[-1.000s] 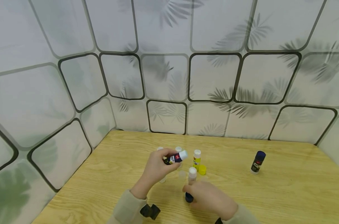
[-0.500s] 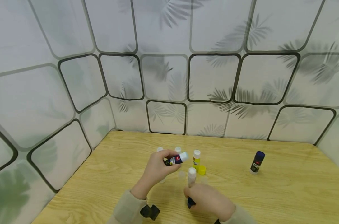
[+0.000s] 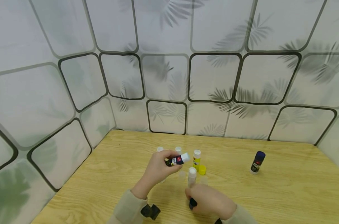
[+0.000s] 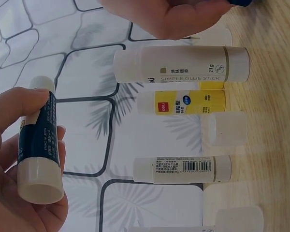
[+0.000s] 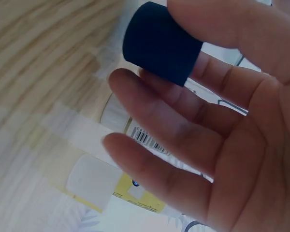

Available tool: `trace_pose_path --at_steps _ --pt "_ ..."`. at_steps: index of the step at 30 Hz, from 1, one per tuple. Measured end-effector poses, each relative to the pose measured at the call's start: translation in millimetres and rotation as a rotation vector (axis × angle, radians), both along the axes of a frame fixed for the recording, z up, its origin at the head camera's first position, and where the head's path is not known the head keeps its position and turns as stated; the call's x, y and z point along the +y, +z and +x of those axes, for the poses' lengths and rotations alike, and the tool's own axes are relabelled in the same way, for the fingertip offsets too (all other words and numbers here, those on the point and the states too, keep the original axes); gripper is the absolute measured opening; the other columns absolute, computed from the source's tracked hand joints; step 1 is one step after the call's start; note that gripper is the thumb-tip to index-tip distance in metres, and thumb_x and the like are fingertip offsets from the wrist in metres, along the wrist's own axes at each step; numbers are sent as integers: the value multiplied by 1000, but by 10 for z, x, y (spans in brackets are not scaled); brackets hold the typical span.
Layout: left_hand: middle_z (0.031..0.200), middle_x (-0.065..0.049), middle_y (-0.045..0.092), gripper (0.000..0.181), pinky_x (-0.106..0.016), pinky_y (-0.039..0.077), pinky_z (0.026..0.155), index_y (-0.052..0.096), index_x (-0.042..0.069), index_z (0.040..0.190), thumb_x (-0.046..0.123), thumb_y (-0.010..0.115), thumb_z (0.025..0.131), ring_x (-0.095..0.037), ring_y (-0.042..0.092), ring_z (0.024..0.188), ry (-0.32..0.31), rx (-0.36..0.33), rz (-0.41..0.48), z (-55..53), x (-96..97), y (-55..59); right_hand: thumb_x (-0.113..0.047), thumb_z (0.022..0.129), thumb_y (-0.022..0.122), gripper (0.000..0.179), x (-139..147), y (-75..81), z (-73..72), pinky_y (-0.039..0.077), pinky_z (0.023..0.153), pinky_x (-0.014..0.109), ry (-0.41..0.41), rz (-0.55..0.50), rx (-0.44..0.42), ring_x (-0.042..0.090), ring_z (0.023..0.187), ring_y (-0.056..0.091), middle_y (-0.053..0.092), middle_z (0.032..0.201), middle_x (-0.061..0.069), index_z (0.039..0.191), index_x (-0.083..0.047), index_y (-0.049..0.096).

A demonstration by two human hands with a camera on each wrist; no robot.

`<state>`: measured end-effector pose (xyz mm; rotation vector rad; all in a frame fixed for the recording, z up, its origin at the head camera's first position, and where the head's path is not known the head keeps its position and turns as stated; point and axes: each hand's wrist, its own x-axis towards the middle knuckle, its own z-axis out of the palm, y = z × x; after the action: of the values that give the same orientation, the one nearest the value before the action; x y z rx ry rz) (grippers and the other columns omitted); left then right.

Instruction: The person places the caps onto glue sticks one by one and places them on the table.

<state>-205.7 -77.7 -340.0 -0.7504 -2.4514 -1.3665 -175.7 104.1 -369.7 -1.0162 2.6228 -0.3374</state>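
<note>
My left hand [image 3: 156, 166] grips a dark blue glue stick [image 3: 177, 160] above the table, tilted, its white end pointing right. The left wrist view shows that glue stick [image 4: 38, 130] with fingers curled round its label. Low at the near side, my right hand [image 3: 211, 200] pinches a dark blue cap [image 5: 162, 43] between thumb and fingers. Just beyond the right hand stands an uncapped white glue stick [image 4: 183, 64], its lower part hidden in the head view. A yellow glue stick [image 3: 197, 159] stands behind it, beside a yellow cap [image 3: 202, 170].
Two more white glue sticks stand behind my left hand, one [image 4: 183, 169] with a barcode. Translucent caps [image 4: 227, 129] lie near the sticks. A capped dark blue glue stick [image 3: 257, 162] stands apart at the right. A patterned curtain [image 3: 164, 77] borders the wooden table [image 3: 292, 186].
My right hand has shifted slightly right and nearer me with the dark blue cap, uncovering a translucent cap. The left hand with its glue stick has barely moved.
</note>
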Motion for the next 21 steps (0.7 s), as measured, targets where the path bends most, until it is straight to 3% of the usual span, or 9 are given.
trace_pose_path --at_steps 6,15,21 --pt "89 1 62 22 -22 48 58 65 8 94 11 71 74 -9 55 72 -12 10 -13 4 6 2 -7 71 71 23 30 17 -9 37 49 20 0 -67 -20 4 55 40 44 67 -9 82 -16 53" --pt "89 1 63 23 -21 48 58 65 8 95 11 71 74 -8 55 73 -21 27 -35 11 11 1 -2 68 69 24 102 86 -40 37 53 18 46 -172 57 3 60 40 42 76 -10 83 -11 52" --pt "89 0 63 22 -20 47 59 65 8 95 12 71 74 -8 55 73 -33 46 -44 8 13 -3 -1 69 67 24 205 186 -64 37 54 20 38 -237 50 4 62 40 43 78 -11 84 -12 52"
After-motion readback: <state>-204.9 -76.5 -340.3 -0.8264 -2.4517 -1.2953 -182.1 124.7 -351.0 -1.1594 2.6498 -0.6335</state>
